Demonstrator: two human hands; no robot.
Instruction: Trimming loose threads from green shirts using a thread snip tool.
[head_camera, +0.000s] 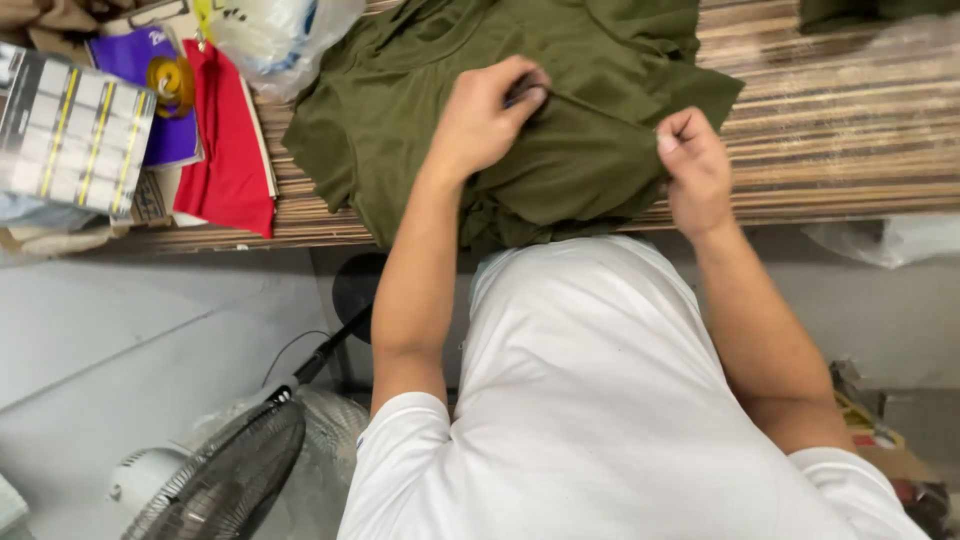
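the left hand pinches a fold of the olive green garment on the striped worktop with closed fingers, and the right hand grips its edge just beside, so keeping the cloth between them tight seems best.

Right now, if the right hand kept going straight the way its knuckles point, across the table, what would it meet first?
The right hand, closed on the edge of the olive-green cloth garment, points away from the body. Ahead lies more of that garment's folded cloth, then the striped wooden tabletop. Depth is hard to judge.
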